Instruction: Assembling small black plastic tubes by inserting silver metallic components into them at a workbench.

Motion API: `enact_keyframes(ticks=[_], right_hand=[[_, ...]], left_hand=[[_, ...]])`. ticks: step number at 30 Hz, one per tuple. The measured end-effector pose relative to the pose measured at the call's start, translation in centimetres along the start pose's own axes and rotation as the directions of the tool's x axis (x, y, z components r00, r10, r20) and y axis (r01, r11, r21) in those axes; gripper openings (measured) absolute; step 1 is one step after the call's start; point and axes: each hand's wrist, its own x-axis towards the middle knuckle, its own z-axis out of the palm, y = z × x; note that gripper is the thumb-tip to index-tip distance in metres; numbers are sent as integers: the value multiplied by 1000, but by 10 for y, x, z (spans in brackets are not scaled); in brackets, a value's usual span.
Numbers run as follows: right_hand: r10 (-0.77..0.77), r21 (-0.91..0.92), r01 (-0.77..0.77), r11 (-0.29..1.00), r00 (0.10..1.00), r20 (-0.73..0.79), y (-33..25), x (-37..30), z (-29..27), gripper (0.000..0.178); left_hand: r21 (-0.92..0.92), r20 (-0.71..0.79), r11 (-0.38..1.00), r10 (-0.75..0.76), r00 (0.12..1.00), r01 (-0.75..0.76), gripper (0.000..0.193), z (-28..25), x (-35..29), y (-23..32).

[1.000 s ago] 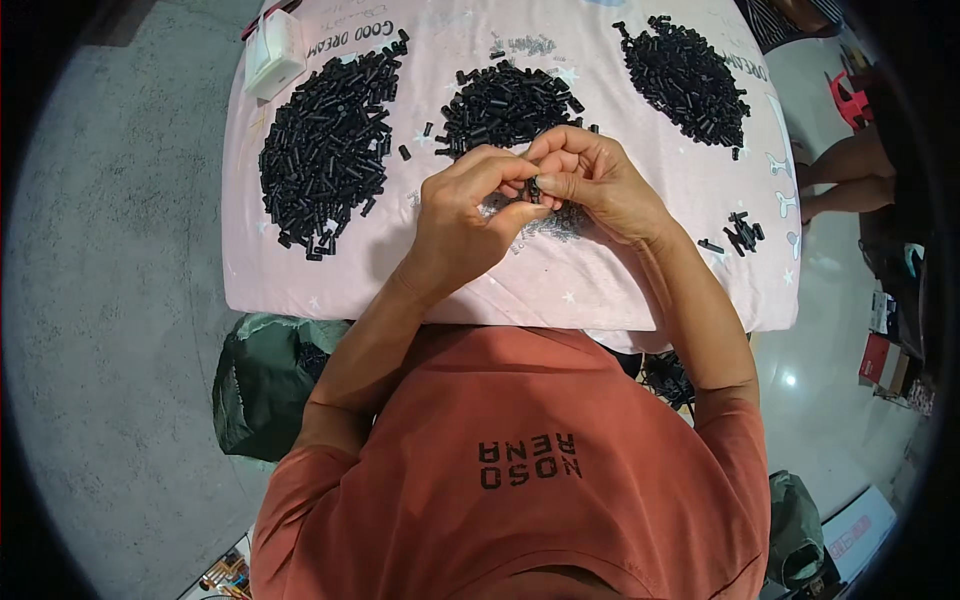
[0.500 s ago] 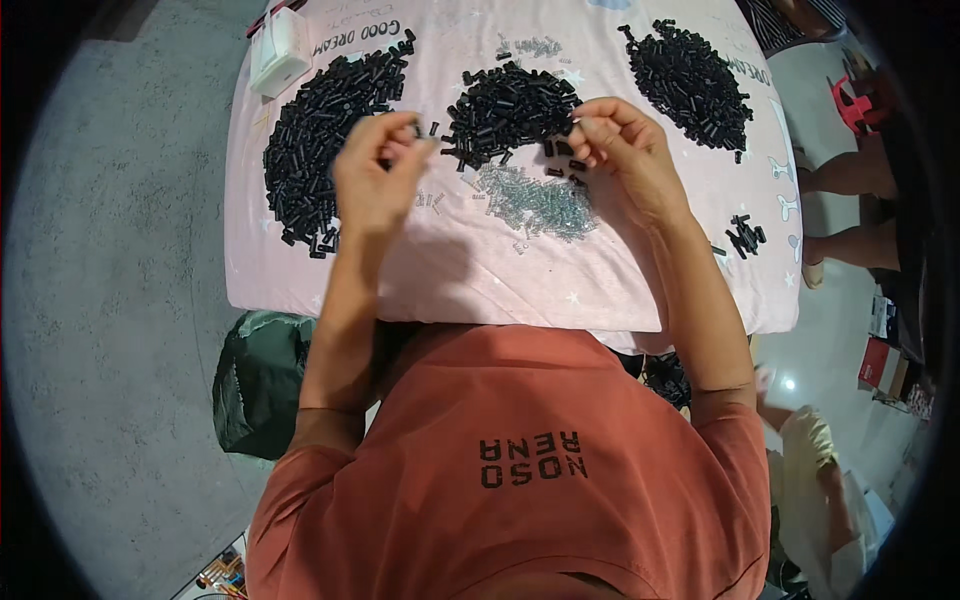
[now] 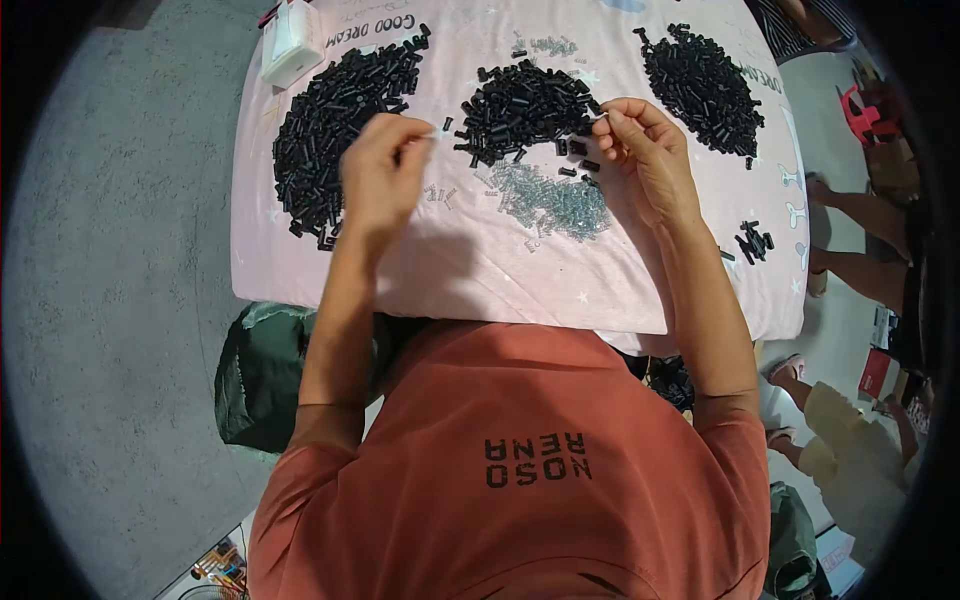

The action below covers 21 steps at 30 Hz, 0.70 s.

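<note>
My right hand (image 3: 648,145) is closed in a pinch at the right edge of the middle pile of small black cylindrical pieces (image 3: 525,108). Whatever sits between its fingertips is too small to name. My left hand (image 3: 385,175) hovers by the right side of the larger left pile of black pieces (image 3: 335,135). Motion smears its thumb and fingers, so I cannot tell whether they grip anything. Below the middle pile, between both hands, lies a heap of small clear pieces (image 3: 555,198). A few loose black pieces (image 3: 578,148) lie beside my right fingertips.
A third black pile (image 3: 702,90) sits at the far right, and a small cluster of black pieces (image 3: 754,242) nearer me. A white tissue pack (image 3: 292,45) stands at the far left of the pink tablecloth (image 3: 520,285). Other people's legs (image 3: 860,215) show on the right.
My left hand has turned slightly and its fingers have moved back toward the left pile. My right hand keeps its pinch. The whole view has shifted a little, and a person at lower right has moved.
</note>
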Motion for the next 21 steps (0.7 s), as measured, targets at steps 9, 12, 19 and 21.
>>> enact_keyframes(ticks=[9, 12, 19, 21], right_hand=[[63, -66, -56, 996, 991, 118, 0, -6, 6, 14], [97, -101, -84, 991, 986, 133, -3, -11, 11, 13], [35, -160, -2, 987, 978, 203, 3, -14, 15, 12], [25, -166, 10, 986, 978, 208, 3, -13, 16, 12]], left_hand=[[83, 224, 994, 54, 973, -74, 15, 32, 2, 11], [69, 229, 995, 61, 972, -78, 11, 33, 1, 8], [9, 162, 995, 96, 982, -98, 6, 35, 0, 21], [9, 155, 995, 100, 983, -103, 6, 35, 0, 19]])
